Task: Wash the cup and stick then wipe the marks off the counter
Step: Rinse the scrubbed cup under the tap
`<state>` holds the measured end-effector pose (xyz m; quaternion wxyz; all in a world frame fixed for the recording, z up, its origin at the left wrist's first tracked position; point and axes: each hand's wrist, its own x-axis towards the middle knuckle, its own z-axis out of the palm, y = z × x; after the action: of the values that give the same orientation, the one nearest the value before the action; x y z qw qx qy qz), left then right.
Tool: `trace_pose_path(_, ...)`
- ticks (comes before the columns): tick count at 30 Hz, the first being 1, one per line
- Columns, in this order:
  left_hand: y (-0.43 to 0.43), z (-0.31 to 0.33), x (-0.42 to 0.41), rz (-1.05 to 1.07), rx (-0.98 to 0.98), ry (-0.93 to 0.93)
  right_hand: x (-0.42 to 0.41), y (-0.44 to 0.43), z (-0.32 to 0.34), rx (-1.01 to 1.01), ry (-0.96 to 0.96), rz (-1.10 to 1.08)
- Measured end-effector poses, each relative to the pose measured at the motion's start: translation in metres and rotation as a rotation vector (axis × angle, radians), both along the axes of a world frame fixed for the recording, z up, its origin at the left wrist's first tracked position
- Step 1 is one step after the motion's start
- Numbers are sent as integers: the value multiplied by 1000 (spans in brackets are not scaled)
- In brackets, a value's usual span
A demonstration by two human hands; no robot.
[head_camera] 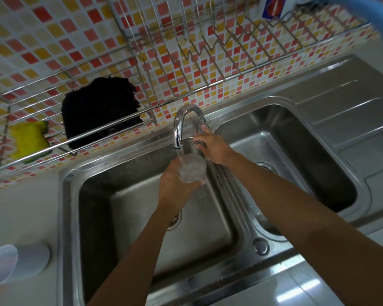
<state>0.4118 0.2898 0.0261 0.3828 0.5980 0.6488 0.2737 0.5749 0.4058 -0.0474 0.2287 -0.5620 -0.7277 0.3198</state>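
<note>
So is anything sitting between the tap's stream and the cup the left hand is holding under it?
Nothing visible does. The left hand holds the clear cup directly under the tap spout, and the water runs straight into its open mouth. The right hand is off to the side at the tap's handle.

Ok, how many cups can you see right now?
2. A clear cup held in the left hand under the running tap, and a white cup lying on the counter left of the sink. Others may be out of view.
</note>
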Motion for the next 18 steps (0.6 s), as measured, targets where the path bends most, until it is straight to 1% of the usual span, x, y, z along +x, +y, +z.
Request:
trace_pose_path(2,3,1,0,-14,24,34,-1,-1,3,-35,11,-6)
trace_pose_path(4,3,0,0,-44,49,56,-3,-3,6,-74,80,-57)
trace_pose_path(7,2,1,-1,22,108,28,-10,-7,3,-44,305,-288)
trace_pose_path(9,3,1,-3,1,157,72,-16,-9,0,-19,384,-435)
trace_pose_path(11,4,-1,-5,26,178,65,-19,-10,-2,-22,426,-524)
trace_pose_path(13,5,-2,-7,73,177,29,-19,-10,0,-30,440,-571)
trace_pose_path(16,5,-1,-4,39,137,2,-20,-8,0,-69,462,-570)
trace_pose_path(18,4,-1,-2,46,143,-21,-21,-5,-1,-108,484,-561)
